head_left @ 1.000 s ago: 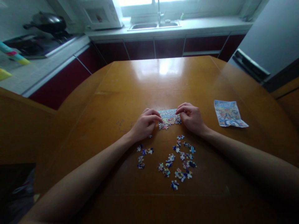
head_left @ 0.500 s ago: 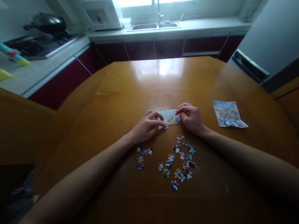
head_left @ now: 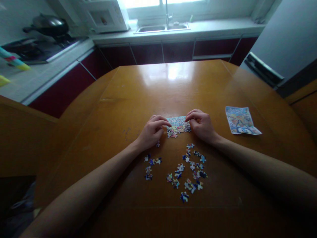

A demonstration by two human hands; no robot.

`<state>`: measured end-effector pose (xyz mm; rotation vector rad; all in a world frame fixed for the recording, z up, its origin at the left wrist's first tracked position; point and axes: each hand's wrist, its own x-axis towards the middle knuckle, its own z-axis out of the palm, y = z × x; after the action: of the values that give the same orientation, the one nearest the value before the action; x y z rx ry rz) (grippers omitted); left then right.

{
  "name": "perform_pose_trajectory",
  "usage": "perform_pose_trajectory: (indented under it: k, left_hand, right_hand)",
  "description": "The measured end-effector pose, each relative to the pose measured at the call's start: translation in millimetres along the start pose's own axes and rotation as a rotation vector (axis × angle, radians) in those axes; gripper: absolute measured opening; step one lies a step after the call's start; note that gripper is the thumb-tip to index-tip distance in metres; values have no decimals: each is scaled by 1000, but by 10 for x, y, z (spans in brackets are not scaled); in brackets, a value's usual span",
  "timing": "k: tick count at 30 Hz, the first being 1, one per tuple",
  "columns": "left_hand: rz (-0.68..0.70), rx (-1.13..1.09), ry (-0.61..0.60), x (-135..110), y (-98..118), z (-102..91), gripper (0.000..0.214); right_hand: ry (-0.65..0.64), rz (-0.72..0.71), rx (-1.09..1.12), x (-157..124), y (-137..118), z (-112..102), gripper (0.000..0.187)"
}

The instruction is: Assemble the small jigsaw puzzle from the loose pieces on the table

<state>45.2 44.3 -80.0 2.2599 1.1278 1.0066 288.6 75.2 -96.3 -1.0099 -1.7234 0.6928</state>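
Note:
A partly assembled jigsaw puzzle (head_left: 177, 124) lies flat on the table between my hands, its lower edge uneven. My left hand (head_left: 152, 132) is at its left side, fingers apart and stretched, the index fingertip at the puzzle's left edge. At the right edge, my right hand (head_left: 200, 124) has bent fingers and thumb gripping the upper right corner. A single loose puzzle piece (head_left: 158, 144) lies just below my left palm. Nearer to me are several loose pieces (head_left: 190, 185), with a smaller group (head_left: 151, 162) to the left.
A creased printed sheet (head_left: 240, 120) with a colourful picture lies to the right on the wooden table (head_left: 138, 89). Beyond the table are a counter with a sink (head_left: 151, 29), a microwave (head_left: 104, 16), and a stove with a wok (head_left: 51, 24).
My left hand has drawn back slightly to the left, uncovering the puzzle's lower left corner and the loose piece below the palm. My right hand stays at the right edge.

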Motion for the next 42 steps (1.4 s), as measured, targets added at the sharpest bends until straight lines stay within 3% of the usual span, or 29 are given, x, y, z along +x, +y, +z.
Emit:
perform_pose_trajectory:
  k: [11, 20, 27, 30, 35, 38, 42]
  left_hand:
    - [-183, -149, 195, 31, -56, -9, 31]
    - [-190, -154, 184, 34, -43, -6, 28]
    - [-181, -136, 159, 34, -33, -9, 28]
    - [-182, -137, 160, 37, -27, -11, 27]
    - [-170, -136, 159, 41, -41, -3, 28]
    - [-160, -128, 153, 39, -56, 4, 28]
    - [-141, -113, 149, 35, -74, 12, 29]
  right_hand:
    - [-7, 4, 9, -3, 17, 3, 28]
    - [-10, 7, -6, -8, 14, -5, 28]
    - [-7, -94, -46, -29, -66, -28, 27]
    - [-79, -116, -70, -85, -298, -116, 23]
    - [-305, -137, -114, -353, -664, -392, 18]
    - [-400, -46, -204, -560, -697, -568, 14]
    - [-436, 41, -317, -808, -676, -719, 14]
